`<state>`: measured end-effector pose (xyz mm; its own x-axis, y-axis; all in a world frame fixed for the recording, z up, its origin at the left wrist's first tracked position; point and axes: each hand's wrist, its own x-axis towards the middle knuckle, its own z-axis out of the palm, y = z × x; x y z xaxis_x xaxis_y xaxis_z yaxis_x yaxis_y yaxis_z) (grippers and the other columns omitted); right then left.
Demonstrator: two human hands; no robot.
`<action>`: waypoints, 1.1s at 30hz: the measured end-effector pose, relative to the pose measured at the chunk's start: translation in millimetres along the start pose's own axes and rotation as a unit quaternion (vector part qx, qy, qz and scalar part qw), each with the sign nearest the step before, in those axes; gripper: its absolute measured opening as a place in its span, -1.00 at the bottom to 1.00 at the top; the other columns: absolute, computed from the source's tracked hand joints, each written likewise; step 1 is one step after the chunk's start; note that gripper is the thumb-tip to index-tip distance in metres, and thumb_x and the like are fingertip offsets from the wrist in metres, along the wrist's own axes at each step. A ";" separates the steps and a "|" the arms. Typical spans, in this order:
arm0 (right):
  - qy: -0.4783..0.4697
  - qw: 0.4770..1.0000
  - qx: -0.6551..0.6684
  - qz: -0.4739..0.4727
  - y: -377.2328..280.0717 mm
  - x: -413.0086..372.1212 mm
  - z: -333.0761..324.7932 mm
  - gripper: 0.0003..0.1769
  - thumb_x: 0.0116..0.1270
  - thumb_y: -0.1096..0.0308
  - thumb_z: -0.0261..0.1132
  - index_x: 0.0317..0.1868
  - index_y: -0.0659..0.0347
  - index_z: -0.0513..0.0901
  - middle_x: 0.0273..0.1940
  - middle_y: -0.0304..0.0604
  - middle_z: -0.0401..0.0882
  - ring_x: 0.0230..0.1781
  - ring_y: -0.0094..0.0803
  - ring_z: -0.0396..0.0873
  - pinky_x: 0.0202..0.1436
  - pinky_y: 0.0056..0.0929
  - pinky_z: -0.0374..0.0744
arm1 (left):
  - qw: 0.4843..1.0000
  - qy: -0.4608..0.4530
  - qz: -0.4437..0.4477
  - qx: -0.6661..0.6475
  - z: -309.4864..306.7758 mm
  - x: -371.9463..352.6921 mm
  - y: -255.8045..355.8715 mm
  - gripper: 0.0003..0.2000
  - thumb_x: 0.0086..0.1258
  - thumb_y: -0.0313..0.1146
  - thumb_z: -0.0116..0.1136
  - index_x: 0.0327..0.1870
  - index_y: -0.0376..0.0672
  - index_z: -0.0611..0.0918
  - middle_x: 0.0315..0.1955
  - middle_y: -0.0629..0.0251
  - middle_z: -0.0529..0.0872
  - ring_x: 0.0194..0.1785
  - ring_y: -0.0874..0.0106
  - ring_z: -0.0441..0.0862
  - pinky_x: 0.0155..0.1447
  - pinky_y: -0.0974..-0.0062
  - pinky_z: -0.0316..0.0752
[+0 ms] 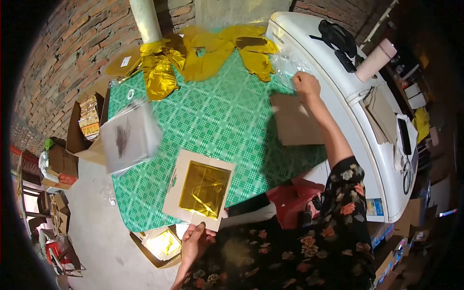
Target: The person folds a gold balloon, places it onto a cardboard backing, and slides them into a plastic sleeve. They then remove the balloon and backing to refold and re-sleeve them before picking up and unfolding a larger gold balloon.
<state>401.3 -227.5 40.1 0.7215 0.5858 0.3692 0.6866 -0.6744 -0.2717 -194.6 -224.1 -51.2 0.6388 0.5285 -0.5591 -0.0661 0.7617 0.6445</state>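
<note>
My left hand (pixel 193 240) pinches the lower edge of a beige cardboard sheet (pixel 176 186), thumb on top. A shiny gold foil square (pixel 205 188) lies on that sheet, creased near its bottom. Farther off, my right hand (pixel 306 84) is raised with its fingers curled closed beside some crumpled clear plastic (pixel 285 67). Whether anything is in those fingers cannot be made out. Below the right forearm lies a stack of brown cardboard sheets (pixel 295 121), partly covered by the arm. A pile of clear plastic sleeves (pixel 128 137) sits at the table's left edge.
Gold foil sheets (pixel 208 58) lie along the back of the green checked table (pixel 217 106). At right stands a white appliance (pixel 333 92) carrying a pink bottle (pixel 376 59) and a black bag. Boxes with packed goods (pixel 89 116) and gold pieces (pixel 164 244) flank the table.
</note>
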 end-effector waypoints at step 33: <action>-0.057 0.983 -0.173 -0.034 -16.3 -30.6 -32.0 -0.68 0.47 0.09 0.26 -0.06 0.17 0.72 -0.12 0.09 0.81 -0.09 0.21 0.76 -0.08 0.14 0.67 | 0.999 0.037 -0.027 0.015 15.9 -10.5 9.5 -0.75 0.70 -0.28 0.17 0.18 -0.26 0.60 -0.20 0.23 0.79 -0.26 0.36 0.73 -0.12 0.35 0.64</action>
<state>365.1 -248.9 61.7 0.6933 0.6685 0.2691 0.6767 -0.7323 0.0761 -189.7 -228.4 -30.9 0.5829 0.5144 -0.6289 -0.0100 0.7785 0.6275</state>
